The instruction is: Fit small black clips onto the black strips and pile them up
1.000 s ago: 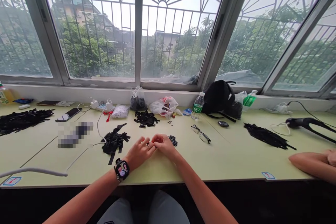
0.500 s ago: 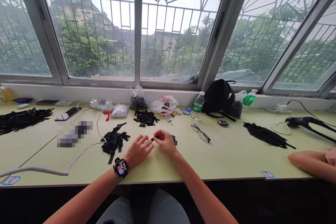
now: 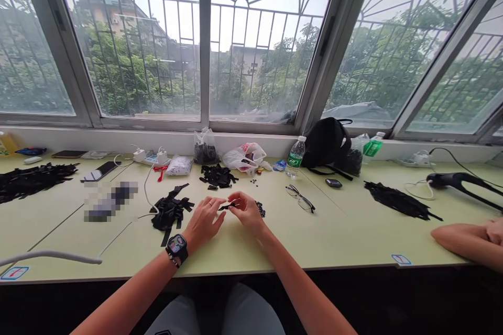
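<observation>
A short black fabric strip (image 3: 226, 207) is pinched by its right end between the thumb and fingers of my right hand (image 3: 248, 214). My left hand (image 3: 203, 221) lies just left of the strip, fingers stretched out and thumb apart; whether a fingertip touches the strip I cannot tell. Partly behind my right hand is a small heap of dark, shiny little pieces (image 3: 261, 210). To the left of my left hand, black strips lie in a loose pile (image 3: 172, 210). Farther back sits another pile of short black pieces (image 3: 217, 176).
At the back stand a clear bag of black pieces (image 3: 206, 147), a white plastic bag (image 3: 245, 158), a water bottle (image 3: 295, 157) and a black backpack (image 3: 327, 145). Glasses (image 3: 300, 199) lie right of my hands. A white cable (image 3: 51, 255) crosses the left side. Another person's arm (image 3: 463, 241) rests at right.
My left hand has let go of the black strip and its fingers have spread, the thumb moving away. My right hand still holds the strip in nearly the same place.
</observation>
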Tool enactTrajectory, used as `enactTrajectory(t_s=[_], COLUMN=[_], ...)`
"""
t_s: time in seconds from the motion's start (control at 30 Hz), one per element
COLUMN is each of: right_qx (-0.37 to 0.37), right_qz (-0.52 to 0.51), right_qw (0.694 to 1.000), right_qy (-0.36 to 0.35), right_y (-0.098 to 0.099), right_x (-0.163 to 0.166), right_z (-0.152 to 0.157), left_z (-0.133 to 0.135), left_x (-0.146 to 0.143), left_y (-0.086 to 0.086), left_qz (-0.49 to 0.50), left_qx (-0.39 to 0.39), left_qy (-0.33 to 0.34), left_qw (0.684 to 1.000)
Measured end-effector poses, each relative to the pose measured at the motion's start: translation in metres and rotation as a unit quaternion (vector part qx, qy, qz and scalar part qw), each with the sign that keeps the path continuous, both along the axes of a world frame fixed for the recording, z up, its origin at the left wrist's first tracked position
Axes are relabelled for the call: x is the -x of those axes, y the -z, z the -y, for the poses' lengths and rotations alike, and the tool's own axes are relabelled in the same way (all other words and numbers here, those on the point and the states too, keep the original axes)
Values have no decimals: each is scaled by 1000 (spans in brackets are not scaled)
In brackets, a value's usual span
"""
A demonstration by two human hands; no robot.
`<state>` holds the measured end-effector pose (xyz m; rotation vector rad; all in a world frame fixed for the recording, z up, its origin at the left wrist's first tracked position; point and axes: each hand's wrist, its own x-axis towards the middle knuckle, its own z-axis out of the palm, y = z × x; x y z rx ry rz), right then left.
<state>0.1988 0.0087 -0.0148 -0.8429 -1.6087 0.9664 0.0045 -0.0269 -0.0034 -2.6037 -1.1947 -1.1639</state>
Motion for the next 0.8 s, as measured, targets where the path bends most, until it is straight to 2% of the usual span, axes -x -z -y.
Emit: enactTrajectory(t_s=[0.1,0.27,0.4,0.47,0.53,0.63,0.8], right_qx=[21,72,129,139,140,138,109], right_qz=[-27,-59,-18,-7,-17,-40,-38], right_qw=[999,996,988,982,981,984,993], right_qy=[-37,-4,-88,-126,-132,-109,-31], right_y=[-3,-6,-10,-12,-14,-15,-6], right_x=[2,2,5,7,8,6,2], right_z=[3,5,13,16,17,14,3], left_z=[-1,0,0,-1,-2,-3,-1], left_x=[1,3,3,3,3,4,5], left_y=[1,1,2,2,3,3,2], left_qz=[31,109,157,144,115,76,60], left_qx=[18,40,44,41,32,7,-9], left_qy=[32,45,72,79,78,55,-56], left_qw=[999,992,984,986,990,996,997])
